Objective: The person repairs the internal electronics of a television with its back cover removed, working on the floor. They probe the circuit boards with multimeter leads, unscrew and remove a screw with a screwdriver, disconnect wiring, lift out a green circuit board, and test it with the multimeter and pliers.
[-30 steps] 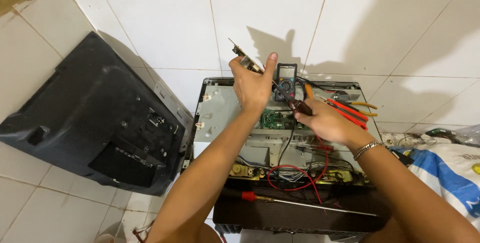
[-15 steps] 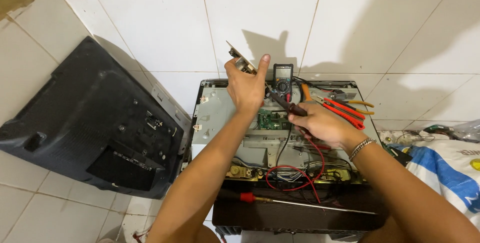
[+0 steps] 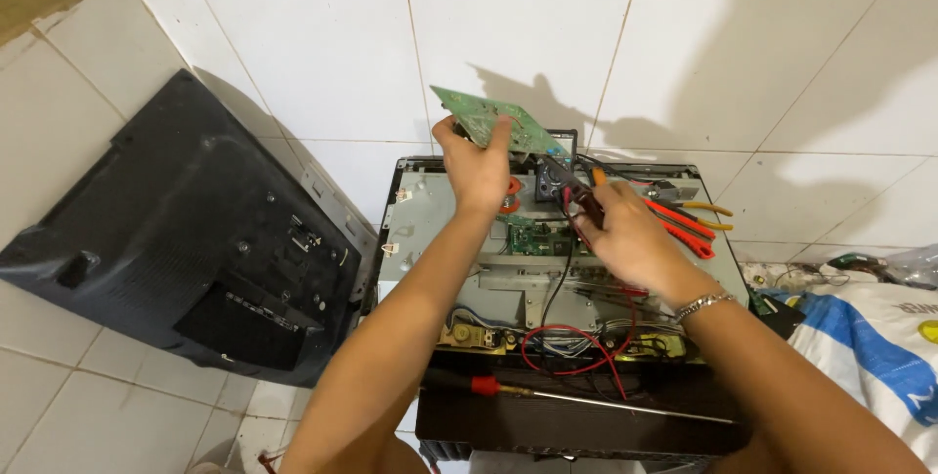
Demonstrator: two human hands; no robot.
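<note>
My left hand (image 3: 476, 163) holds a green circuit board (image 3: 495, 122) lifted and tilted above an opened flat-screen chassis (image 3: 430, 210) that lies on the tiled floor. My right hand (image 3: 625, 235) grips dark meter probes (image 3: 576, 195) with red and black leads (image 3: 576, 347), their tips close to the raised board. A dark multimeter (image 3: 553, 169) lies behind the hands at the chassis's far edge. A smaller green board (image 3: 531, 237) is still mounted in the chassis between my arms.
The removed black back cover (image 3: 186, 239) leans at the left. Red-handled pliers (image 3: 684, 225) lie at the chassis's right edge. A long red-handled screwdriver (image 3: 586, 398) rests across the near edge. A blue and white cloth (image 3: 870, 337) lies at the right.
My left hand has raised the green board higher and turned it flatter toward the camera. My right hand with the probes has moved up closer to it.
</note>
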